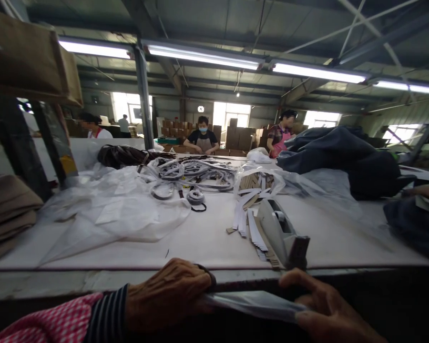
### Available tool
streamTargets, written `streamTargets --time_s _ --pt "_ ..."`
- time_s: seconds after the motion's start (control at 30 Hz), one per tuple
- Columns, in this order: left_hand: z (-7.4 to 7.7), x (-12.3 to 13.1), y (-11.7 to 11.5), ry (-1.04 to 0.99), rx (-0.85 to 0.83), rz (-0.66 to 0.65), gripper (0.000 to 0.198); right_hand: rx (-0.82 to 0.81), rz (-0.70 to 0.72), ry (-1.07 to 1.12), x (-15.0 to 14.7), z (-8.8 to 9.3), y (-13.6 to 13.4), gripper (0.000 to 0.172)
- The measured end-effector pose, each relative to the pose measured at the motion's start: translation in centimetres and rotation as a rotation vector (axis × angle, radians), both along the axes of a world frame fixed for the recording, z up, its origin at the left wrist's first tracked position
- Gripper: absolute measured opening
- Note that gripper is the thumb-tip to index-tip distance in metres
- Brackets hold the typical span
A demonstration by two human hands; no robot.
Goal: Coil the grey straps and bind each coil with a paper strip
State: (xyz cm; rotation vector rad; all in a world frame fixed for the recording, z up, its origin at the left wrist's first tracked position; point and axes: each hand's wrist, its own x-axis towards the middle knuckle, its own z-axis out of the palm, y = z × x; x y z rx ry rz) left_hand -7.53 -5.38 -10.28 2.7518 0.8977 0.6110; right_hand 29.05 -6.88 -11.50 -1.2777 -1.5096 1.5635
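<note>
The left hand (168, 295) and the right hand (325, 305) sit at the near edge of the tabletop (207, 243), just in front of a grey tape dispenser (279, 231), with a clear plastic sheet (253, 305) stretched between them. The left grip is pressed closed, knuckles up, with one end of the plastic bunched inside it, while the right grip pinches the other end in its curled fingers. A striped cuff (109, 309) and a pink checked oversleeve (46, 319) cover the left forearm.

Just left of the dispenser lies a loose stack of white paper strips (241, 216), and behind the stack a clear bag (257, 183) holds more strips. Farther left of the dispenser are coils of white strapping (189, 171), a small roll with black cord (196, 197), a crumpled plastic bag (110, 205) and folded brown cloth (7, 214). To the dispenser's right, dark blue fabric (339, 162) is heaped up. Well beyond the dispenser, a masked person in an apron (203, 138) and a person in a pink apron (280, 138) stand before stacked cardboard boxes (241, 138)
</note>
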Motion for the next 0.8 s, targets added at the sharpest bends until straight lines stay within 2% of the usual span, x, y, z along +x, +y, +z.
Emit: streamTargets --time_s 0.03,0.1,0.17,0.23,0.3,0.37,0.47,0.53,0.6,0.7,0.8 --pt "0.3 -0.2 -0.3 0.023 -0.016 0.031 0.034 0.021 0.009 -0.015 -0.1 0.7 0.2 0.053" --pt "1.3 -0.2 -1.1 0.032 -0.132 0.090 0.031 0.119 0.052 -0.055 -0.6 1.7 1.0 0.036" --pt "2.8 0.1 -2.2 -0.038 -0.410 0.113 0.034 0.263 0.056 -0.112 -1.4 1.9 1.9 0.020" --pt "4.2 0.9 -3.4 -0.173 -0.791 0.122 0.037 0.423 -0.001 -0.168 -2.7 1.2 2.5 0.025" --pt "5.0 1.9 -4.2 -0.381 -1.117 0.161 0.037 0.562 -0.073 -0.172 -4.7 -0.1 2.2 0.027" --pt "5.0 3.2 -4.3 -0.607 -1.260 0.187 0.040 0.613 -0.156 -0.100 -7.1 -1.5 1.1 0.031" --pt "4.8 5.3 -3.3 -0.873 -1.238 0.127 0.051 0.558 -0.294 0.055 -11.1 -2.8 -1.0 0.054" --pt "5.0 6.3 -2.3 -1.020 -1.228 0.071 0.059 0.544 -0.304 0.091 -13.2 -3.3 -1.6 0.057" --pt "5.7 6.9 -1.5 -1.172 -1.243 0.068 0.053 0.490 -0.291 0.107 -14.7 -3.7 -1.3 0.058" --pt "6.9 7.0 -0.6 -1.346 -1.208 0.088 0.033 0.408 -0.280 0.123 -16.1 -5.2 -0.5 0.065" --pt "6.7 7.2 0.2 -1.402 -0.994 0.108 0.034 0.393 -0.266 0.101 -16.9 -7.0 -0.5 0.066"
